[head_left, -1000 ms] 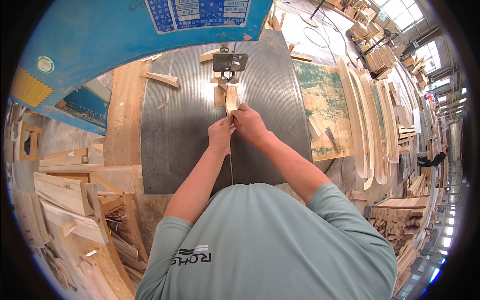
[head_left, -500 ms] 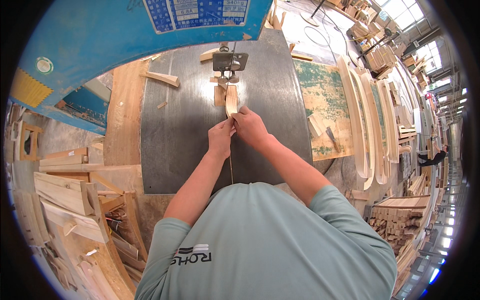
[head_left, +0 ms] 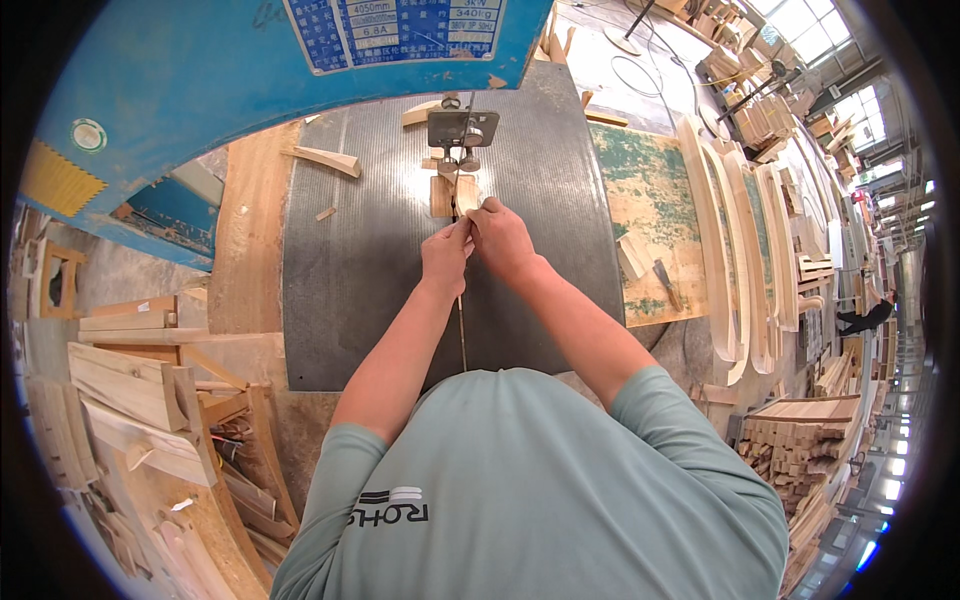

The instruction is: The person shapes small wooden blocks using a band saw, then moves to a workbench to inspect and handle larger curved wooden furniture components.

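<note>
A small curved wooden piece [head_left: 466,193] lies on the ridged metal table [head_left: 360,270] of a bandsaw, right at the blade below the guide rollers [head_left: 466,130]. My right hand [head_left: 502,238] is closed with its fingertips pinching the near end of that piece. Close beside it, my left hand [head_left: 447,255] is closed too, thumb and fingers pressed together at the same end. The two hands' fingertips nearly touch. My fingers cover the near end of the piece. A flat wooden insert [head_left: 440,196] sits in the table just left of the blade.
The saw's blue frame [head_left: 250,80] rises at the far left. Curved offcuts [head_left: 328,160] lie on the table's left part. A worn board [head_left: 655,220] at the right bears a chisel-like tool [head_left: 666,284]. Long curved wooden parts [head_left: 715,240] stand beyond; stacked timber [head_left: 130,380] is at the left.
Both hands have moved slightly away from me, pushing the curved wooden piece farther toward the guide rollers. The grip looks the same.
</note>
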### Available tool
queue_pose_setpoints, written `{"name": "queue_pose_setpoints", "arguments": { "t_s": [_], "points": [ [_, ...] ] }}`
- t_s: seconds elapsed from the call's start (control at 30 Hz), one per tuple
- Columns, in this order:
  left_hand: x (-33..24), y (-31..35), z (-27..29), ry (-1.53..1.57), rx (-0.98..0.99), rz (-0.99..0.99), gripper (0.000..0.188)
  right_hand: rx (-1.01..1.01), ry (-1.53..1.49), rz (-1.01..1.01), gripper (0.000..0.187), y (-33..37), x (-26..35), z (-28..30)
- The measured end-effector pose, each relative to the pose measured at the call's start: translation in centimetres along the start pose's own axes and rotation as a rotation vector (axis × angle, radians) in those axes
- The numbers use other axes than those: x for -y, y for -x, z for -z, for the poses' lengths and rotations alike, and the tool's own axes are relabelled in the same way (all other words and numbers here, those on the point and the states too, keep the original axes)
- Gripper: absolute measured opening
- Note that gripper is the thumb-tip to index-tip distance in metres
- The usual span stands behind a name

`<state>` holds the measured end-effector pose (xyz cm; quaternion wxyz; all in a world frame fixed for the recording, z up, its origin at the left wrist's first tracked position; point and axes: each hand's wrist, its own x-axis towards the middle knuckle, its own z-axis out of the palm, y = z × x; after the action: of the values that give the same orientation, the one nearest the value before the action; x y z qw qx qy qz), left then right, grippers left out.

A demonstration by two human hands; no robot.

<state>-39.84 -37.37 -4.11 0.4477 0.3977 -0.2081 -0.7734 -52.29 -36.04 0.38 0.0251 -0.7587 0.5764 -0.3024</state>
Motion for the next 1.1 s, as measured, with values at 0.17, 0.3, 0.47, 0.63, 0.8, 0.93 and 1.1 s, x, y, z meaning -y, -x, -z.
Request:
{"name": "queue_pose_setpoints", "arguments": {
  "t_s": [0.17,0.3,0.47,0.63,0.8,0.93,1.1],
  "points": [
    [-0.1,0.6,-0.1,-0.028,-0.015,-0.028,0.03,0.004,-0.027,-0.004,0.004,0.1,0.1,-0.1],
    [0.1,1.5,0.4,-0.04,0.001,-0.032,0.03,0.019,-0.046,0.011,0.004,0.7,0.9,0.2],
    [0.2,4.7,1.2,-0.102,0.041,-0.045,0.029,0.041,-0.082,-0.038,0.007,2.8,2.9,1.8],
    [-2.3,12.1,1.6,-0.378,0.114,-0.023,0.022,-0.144,-0.379,-0.352,0.01,8.6,6.7,5.5],
    [-2.6,15.5,7.9,-0.221,0.025,-0.061,0.038,-0.098,-1.065,-0.797,0.017,13.2,9.7,8.0],
    [-4.3,19.2,10.1,-0.108,0.025,0.002,0.048,0.031,-1.316,-0.885,0.022,15.0,12.9,7.3],
    [-4.8,25.5,13.6,0.065,-0.144,-0.021,0.03,0.398,-1.27,-0.779,0.024,14.9,18.0,4.6]
  ]
}}
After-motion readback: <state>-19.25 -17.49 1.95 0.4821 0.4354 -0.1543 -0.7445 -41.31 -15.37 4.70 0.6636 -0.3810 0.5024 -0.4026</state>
